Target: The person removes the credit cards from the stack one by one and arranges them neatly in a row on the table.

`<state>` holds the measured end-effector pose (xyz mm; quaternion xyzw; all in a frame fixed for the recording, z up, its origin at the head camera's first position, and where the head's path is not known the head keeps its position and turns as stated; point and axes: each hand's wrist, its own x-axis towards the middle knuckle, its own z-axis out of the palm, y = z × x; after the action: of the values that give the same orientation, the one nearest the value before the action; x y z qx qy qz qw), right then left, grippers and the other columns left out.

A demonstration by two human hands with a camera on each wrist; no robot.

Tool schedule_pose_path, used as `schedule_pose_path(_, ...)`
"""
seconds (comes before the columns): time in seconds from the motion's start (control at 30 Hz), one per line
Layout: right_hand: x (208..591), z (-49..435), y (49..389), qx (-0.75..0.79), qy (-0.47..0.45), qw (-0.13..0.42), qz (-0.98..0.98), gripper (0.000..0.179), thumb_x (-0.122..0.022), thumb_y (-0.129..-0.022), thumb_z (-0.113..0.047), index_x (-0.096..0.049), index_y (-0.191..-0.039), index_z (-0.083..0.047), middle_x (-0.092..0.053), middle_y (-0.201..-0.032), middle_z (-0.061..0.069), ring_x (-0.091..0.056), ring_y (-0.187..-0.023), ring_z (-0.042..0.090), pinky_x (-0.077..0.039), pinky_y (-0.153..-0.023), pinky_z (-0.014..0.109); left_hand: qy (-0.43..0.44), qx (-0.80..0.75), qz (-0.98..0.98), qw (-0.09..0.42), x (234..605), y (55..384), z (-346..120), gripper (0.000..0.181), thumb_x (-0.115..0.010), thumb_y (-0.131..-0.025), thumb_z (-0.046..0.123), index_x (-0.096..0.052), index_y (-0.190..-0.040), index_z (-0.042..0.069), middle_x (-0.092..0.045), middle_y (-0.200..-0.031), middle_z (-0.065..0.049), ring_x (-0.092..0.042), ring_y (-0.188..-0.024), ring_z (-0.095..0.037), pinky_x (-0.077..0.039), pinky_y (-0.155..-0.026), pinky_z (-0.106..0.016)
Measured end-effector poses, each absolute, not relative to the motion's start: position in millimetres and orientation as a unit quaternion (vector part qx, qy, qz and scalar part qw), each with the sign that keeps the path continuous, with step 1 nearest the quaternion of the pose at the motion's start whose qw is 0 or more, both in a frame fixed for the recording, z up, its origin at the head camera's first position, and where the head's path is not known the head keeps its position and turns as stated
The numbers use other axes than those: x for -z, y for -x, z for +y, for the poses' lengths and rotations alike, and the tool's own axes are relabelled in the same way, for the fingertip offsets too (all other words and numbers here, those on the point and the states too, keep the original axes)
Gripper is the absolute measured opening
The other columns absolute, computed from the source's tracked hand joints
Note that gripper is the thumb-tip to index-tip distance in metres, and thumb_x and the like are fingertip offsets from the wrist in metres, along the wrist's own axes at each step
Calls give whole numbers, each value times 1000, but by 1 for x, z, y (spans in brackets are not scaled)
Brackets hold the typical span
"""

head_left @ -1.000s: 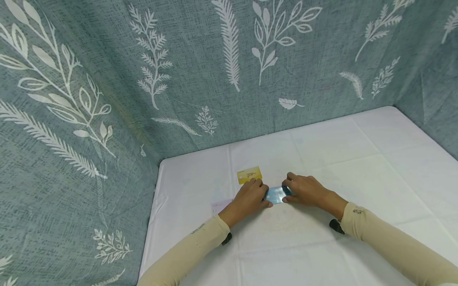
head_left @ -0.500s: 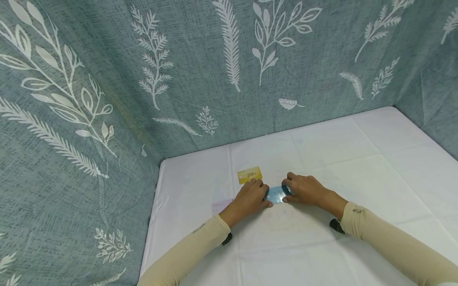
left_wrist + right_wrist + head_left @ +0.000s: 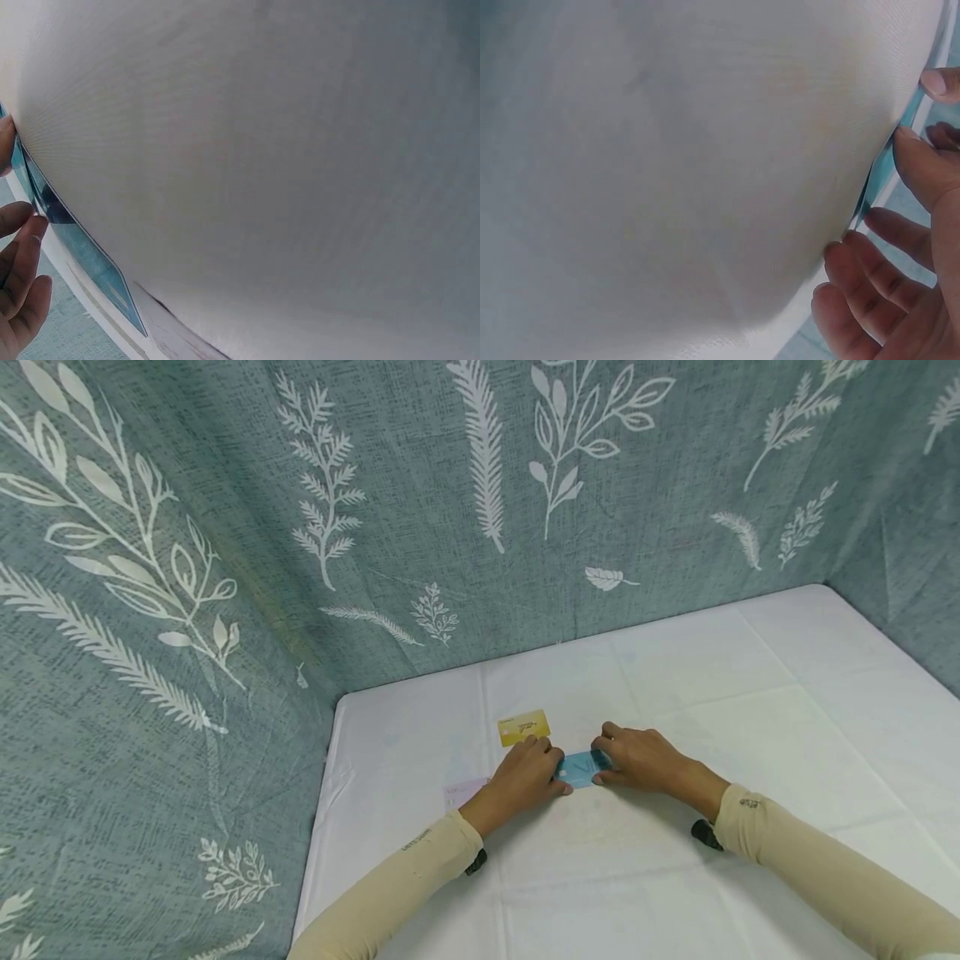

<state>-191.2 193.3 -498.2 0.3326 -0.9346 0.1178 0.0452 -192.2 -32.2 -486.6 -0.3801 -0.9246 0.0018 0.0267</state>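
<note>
A light-blue plastic card point(image 3: 577, 769) lies low at the white table between the two hands, with a small pale square near its left end. My left hand point(image 3: 522, 774) grips the left end, thumb at the near edge and fingers at the far one. At the other end my right hand point(image 3: 643, 760) holds the card the same way, beside a dark patch on its surface. In the right wrist view, the right thumb point(image 3: 922, 165) and fingertips close in on the card's edge. Both hands hide the card's ends.
A yellow card point(image 3: 522, 727) with dark script lies just beyond the left hand. A pale lilac card point(image 3: 462, 792) marked VIP is partly covered by the left wrist. White cloth covers the table point(image 3: 735, 718); a grey-green leaf-patterned curtain point(image 3: 525, 585) hangs behind it.
The bright glare on the blue card has faded, and its markings show more plainly. Both hands keep almost the same place and hold.
</note>
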Motion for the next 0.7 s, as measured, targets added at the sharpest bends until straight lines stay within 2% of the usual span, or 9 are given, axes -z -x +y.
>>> schedule_pose_path(0.33, 499, 194, 192, -120, -335, 48, -933, 46, -75, -77, -45, -65, -103, -9, -54, -88, 0, -48, -61, 4, -40, -48, 21, 378, -13, -925, 29, 486, 193, -31, 46, -67, -81, 52, -66, -102, 11, -60, -93, -2, -51, -82, -16, -43, -70, -28)
schedule_pose_path(0.7, 499, 194, 192, -120, -338, 52, -932, 44, -75, -76, -45, -65, -100, -10, -54, -88, 0, -48, -60, 4, -39, -47, 20, 382, -12, -923, 33, 486, 192, -31, 46, -67, -82, 52, -65, -100, 11, -60, -95, -2, -52, -83, -17, -44, -71, -28)
